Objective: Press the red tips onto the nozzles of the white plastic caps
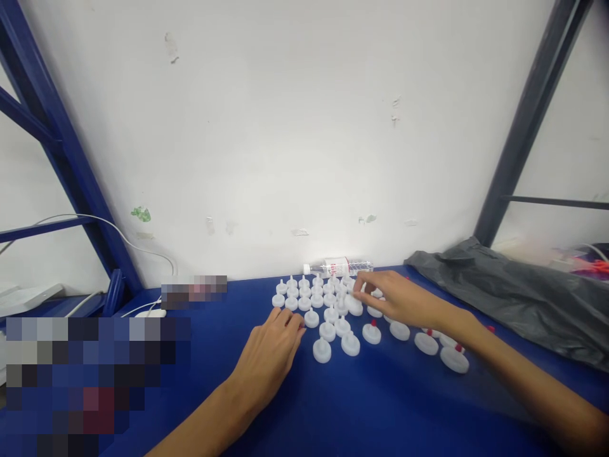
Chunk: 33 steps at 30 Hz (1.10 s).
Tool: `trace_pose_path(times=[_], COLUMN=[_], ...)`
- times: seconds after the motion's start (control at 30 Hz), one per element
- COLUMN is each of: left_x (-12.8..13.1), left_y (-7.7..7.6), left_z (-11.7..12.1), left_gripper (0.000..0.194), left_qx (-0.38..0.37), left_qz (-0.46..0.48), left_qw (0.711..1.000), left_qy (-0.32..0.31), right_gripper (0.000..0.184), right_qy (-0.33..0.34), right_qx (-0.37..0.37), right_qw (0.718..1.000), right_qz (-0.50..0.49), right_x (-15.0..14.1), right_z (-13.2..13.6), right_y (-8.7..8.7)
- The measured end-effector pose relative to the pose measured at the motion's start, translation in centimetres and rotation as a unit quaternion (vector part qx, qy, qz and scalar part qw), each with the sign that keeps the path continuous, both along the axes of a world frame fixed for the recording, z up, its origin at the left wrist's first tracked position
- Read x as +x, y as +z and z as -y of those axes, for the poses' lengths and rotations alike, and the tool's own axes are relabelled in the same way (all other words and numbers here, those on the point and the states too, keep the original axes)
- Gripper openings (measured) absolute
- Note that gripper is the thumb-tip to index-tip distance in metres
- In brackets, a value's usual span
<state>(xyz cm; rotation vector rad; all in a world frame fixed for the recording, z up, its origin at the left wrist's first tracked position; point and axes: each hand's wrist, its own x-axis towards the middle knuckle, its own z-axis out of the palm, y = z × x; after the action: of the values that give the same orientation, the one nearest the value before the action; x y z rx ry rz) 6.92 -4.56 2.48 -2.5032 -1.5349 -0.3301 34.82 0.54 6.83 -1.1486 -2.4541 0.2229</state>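
Head view: blue table [342, 406], scuffed white wall [276, 139] at far side; right hand [385, 293] apparently pinches a white spouted cap [354, 307]; left hand [275, 337] curls, grip unclear.

I can read no text, number or brand from my position. The one printed item I can identify is the label [337, 266] on the clear bottle [362, 266], which lies on its side at the rear of the counter [371, 412], next to the wall [285, 127]. The label has a white ground with red marking; its print is too small and blurred to decipher.
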Motion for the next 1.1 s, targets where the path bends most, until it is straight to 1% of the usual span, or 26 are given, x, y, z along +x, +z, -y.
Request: trace_pose_path(times=[0.07, 0.17, 0.23, 0.33, 0.47, 0.6, 0.7, 0.87, 1.03, 1.1], left_x=[0.1, 0.1, 0.0, -0.1, -0.2, 0.0, 0.2, 0.3, 0.2, 0.2], left_y=[0.1, 0.1, -0.1, -0.5, -0.8, -0.8, -0.8, -0.9, -1.0, -1.1], left_z=[0.1, 0.1, 0.0, 0.0, 0.1, 0.4, 0.7, 0.8, 0.7, 0.8], left_gripper=[0.021, 0.020, 0.019, 0.020, 0.022, 0.023, 0.023, 0.023, 0.018, 0.016], left_qx=[-0.001, 0.006, 0.016, 0.038, 0.073, 0.121, 0.160, 0.187, 0.170, 0.168], left_qz=[0.008, 0.016, 0.021, 0.031, 0.065, 0.126, 0.162, 0.170, 0.205, 0.228], left_qw=[1.000, 1.000, 0.999, 0.998, 0.992, 0.971, 0.955, 0.945, 0.945, 0.940], left_qy=[0.000, -0.009, -0.017, -0.036, -0.085, -0.160, -0.191, -0.206, -0.192, -0.192], right_gripper=[0.026, 0.022, 0.021, 0.020, 0.020, 0.031, 0.032, 0.030, 0.032, 0.033], right_qy=[0.004, 0.046, 0.064, 0.077, 0.119, 0.138, 0.151, 0.151, 0.134, 0.132], right_qx=[-0.016, -0.029, -0.003, 0.058, 0.119, 0.176, 0.189, 0.198, 0.201, 0.200], right_qw=[0.999, 0.996, 0.997, 0.995, 0.985, 0.974, 0.970, 0.968, 0.970, 0.971], right_qz=[-0.047, -0.069, -0.053, -0.025, -0.028, -0.031, -0.033, -0.035, -0.026, -0.020], right_x=[-0.2, -0.7, -1.3, -2.1, -3.1, -4.0, -4.3, -4.5, -4.4, -4.4], right_z=[0.3, 0.4, 0.4, 0.7, 1.5, 2.4, 2.7, 2.9, 2.9, 2.8], right_y=[0.0, -0.5, -1.0, -1.6, -2.4, -3.1, -3.2, -2.9, -2.7, -2.8])
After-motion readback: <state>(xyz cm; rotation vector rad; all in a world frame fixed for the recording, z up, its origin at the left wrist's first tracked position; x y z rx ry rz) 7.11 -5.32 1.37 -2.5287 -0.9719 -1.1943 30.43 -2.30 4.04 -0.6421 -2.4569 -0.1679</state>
